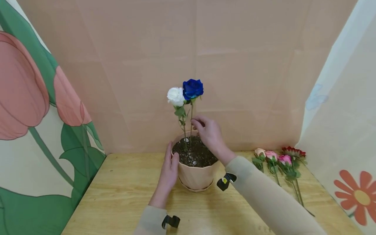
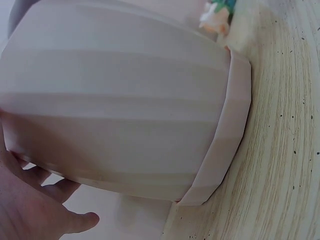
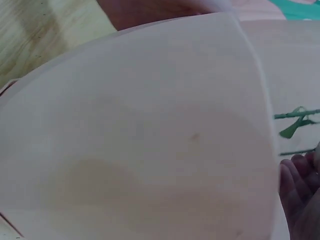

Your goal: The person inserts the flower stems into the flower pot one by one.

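Note:
A pale pink flowerpot (image 1: 195, 176) filled with dark soil (image 1: 196, 155) stands on a matching saucer (image 1: 196, 189). In it a white rose (image 1: 175, 96) and a blue rose (image 1: 193, 88) stand upright side by side, their stems rising from the soil. My right hand (image 1: 209, 132) reaches over the pot and pinches the blue rose's stem between thumb and fingers. In the right wrist view the pot wall hides much of that hand. Against the pot's left side rests my left hand (image 1: 170, 168), fingers fairly straight along the wall; the left wrist view shows its thumb (image 2: 82, 222) off the wall.
Several more roses lie at the right side of the wooden table (image 1: 126, 189): a peach one (image 1: 259, 152), pink ones (image 1: 285, 159) and a dark red flower (image 1: 293, 151). A plain pinkish backdrop (image 1: 141, 65) hangs behind, with flower-printed panels (image 1: 26, 81) at both sides.

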Demonstrator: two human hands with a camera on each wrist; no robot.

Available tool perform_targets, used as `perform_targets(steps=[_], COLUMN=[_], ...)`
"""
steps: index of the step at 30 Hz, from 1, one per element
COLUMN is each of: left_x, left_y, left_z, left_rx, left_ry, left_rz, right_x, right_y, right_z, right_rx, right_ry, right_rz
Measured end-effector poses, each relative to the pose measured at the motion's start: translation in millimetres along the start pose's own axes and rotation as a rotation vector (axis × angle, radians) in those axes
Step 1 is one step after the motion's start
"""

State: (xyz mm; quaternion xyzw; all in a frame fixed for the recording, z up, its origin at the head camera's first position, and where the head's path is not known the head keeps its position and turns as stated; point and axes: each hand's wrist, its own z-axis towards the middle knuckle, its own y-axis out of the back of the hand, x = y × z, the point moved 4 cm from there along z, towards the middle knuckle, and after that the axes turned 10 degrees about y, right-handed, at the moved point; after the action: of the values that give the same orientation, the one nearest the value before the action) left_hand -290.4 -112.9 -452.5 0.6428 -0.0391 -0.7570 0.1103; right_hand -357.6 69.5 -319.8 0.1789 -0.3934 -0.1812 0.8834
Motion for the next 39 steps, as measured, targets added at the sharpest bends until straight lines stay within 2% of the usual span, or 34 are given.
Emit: perform_targets(steps=[12, 28, 34, 39], left_x=[-1.3, -1.6, -0.9, -0.5], left_y=[0.8, 2.3, 0.8, 2.5], left_z=[1.9, 0.0, 0.1, 0.2], left_rx=[-0.002, 0.014, 0.014, 0.012], left_ry=[-0.012, 0.011, 0.016, 0.041], left_rz=[0.002, 0.005, 0.009, 0.015], right_x=[-23, -22, -22, -15], right_y=[-13, -15, -10, 8], right_z=[-11.9, -15.7, -17.8, -20.5], right_rx=[0.083, 0.071, 0.079, 0.087], right_ry=[0.068, 0.043, 0.011, -0.019], right_rz=[-0.127, -0.158, -0.134, -0.079])
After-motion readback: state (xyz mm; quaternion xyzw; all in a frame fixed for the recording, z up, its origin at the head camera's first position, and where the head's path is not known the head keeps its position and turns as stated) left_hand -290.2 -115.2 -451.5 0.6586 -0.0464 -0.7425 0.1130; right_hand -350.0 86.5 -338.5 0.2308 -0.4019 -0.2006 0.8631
